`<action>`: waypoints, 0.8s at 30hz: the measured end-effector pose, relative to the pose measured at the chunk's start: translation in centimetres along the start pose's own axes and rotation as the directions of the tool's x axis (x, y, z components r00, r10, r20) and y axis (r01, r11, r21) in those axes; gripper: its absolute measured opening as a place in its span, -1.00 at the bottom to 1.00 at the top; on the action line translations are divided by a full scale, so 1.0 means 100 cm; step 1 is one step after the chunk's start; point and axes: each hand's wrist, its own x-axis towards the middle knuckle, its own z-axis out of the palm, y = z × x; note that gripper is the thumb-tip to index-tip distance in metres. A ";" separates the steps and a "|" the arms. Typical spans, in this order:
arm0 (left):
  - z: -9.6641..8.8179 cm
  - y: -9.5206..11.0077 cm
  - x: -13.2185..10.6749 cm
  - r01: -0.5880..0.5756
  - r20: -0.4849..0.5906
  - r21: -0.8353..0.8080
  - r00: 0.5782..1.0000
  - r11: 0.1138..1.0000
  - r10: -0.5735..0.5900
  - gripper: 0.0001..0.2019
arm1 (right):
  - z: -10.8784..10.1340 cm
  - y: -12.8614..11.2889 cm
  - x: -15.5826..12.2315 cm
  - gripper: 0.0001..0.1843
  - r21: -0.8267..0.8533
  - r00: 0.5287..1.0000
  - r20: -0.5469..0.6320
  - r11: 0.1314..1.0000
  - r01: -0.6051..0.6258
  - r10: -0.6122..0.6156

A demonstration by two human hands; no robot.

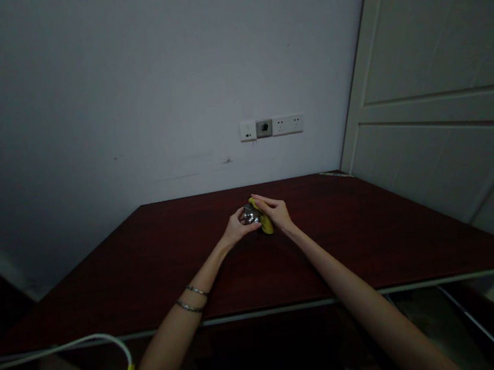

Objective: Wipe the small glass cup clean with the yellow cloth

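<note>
Both arms reach out over a dark red wooden table (337,246). My left hand (237,227) is closed around a small shiny silver object (248,214) near the middle of the table. My right hand (275,211) is closed on a yellow piece (266,225) that touches the silver object. The two hands meet, fingers pressed together over the objects. What the silver and yellow things are is too small and dim to make out. Two thin bracelets (192,298) sit on my left forearm.
A pale wall stands behind the table with a row of sockets (271,126). A white panelled door (440,99) is at the right. A white cable (86,346) with a yellow tag loops below the table's front-left edge.
</note>
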 end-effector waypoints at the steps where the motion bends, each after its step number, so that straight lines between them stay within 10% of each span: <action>1: 0.000 -0.001 0.000 0.004 0.000 -0.001 1.000 1.000 -0.004 -0.34 | 0.000 0.000 0.000 -0.60 0.000 1.000 -0.016 1.000 -0.014 0.014; 9: -0.001 -0.001 0.001 -0.023 -0.029 -0.002 0.999 1.000 0.023 -0.37 | 0.002 -0.008 -0.007 -0.71 -0.104 0.983 0.044 0.978 0.180 -0.177; 18: 0.000 0.002 0.000 -0.033 0.023 0.003 0.999 0.999 0.033 -0.33 | 0.002 -0.001 0.001 -0.58 0.000 0.997 -0.057 0.999 -0.044 0.044; 24: -0.002 0.000 0.002 -0.030 -0.034 0.031 0.999 0.999 0.031 -0.32 | 0.004 -0.007 -0.006 -0.66 -0.061 0.993 0.000 0.991 0.118 -0.118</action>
